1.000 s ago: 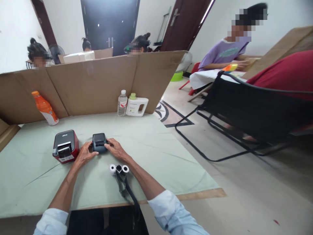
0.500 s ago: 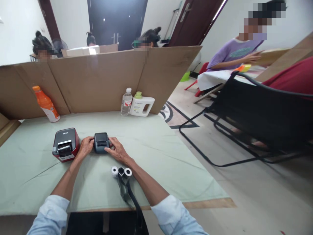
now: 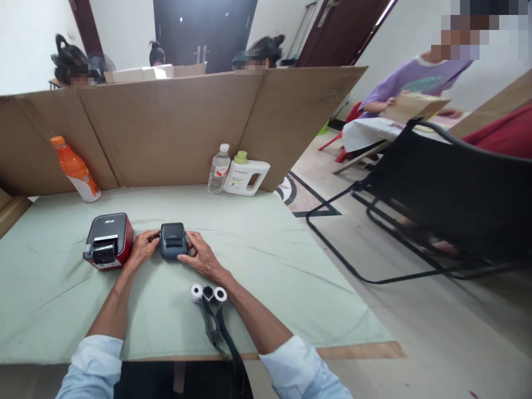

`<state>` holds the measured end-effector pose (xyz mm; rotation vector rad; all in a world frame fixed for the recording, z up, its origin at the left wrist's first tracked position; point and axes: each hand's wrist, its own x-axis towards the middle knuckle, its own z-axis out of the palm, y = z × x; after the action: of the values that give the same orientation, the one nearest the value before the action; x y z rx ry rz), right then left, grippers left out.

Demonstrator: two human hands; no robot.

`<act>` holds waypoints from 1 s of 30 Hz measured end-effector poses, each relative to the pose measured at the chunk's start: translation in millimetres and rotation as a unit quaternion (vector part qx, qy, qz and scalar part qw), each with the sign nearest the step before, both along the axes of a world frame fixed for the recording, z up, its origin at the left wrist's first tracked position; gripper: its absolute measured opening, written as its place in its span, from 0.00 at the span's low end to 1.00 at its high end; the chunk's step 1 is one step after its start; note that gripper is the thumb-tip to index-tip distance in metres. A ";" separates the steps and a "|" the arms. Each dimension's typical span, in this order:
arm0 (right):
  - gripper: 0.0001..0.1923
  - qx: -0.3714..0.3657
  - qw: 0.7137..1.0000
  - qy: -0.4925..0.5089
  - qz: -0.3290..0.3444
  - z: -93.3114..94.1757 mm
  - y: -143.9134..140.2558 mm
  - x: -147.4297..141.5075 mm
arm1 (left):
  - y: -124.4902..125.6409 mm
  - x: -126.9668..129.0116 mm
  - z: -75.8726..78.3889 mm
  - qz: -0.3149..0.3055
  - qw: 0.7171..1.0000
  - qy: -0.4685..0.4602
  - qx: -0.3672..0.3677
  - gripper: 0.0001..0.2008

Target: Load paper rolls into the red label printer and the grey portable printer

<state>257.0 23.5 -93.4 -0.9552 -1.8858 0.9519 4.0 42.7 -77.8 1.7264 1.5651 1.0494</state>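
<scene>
two sides seem best for holding the dark device (image 3: 173,242), probably light, stiff and slippery; my right hand (image 3: 201,256) grips one, whether my left hand (image 3: 144,247) does i cannot tell.

Small dark device (image 3: 173,242) between fingers (image 3: 194,239)

The small device (image 3: 173,252) looks smooth plastic, the tablecloth (image 3: 282,271) creased fabric, the partition (image 3: 166,127) matt cardboard.
</scene>
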 end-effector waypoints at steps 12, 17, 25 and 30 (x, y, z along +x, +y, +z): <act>0.43 0.005 1.000 -0.002 0.005 -0.7 -1.5 0.8 | -8.0 0.6 6.6 0.015 0.996 0.072 0.051 0.13; 0.42 0.005 1.000 0.003 0.002 -1.4 -1.3 -0.1 | -6.5 9.9 4.4 0.046 0.998 0.045 0.018 0.12; 0.41 0.012 1.000 0.009 -0.002 -0.7 -1.7 -0.3 | -0.4 15.3 9.2 0.054 0.997 0.038 -0.031 0.12; 0.42 0.012 1.000 0.007 -0.003 -0.4 -1.9 -0.4 | -5.5 19.0 20.1 0.045 0.997 0.052 -0.042 0.11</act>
<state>256.6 21.6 -93.8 -0.9371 -1.8766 0.9287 23.0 37.2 -57.7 1.6917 1.7399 0.9365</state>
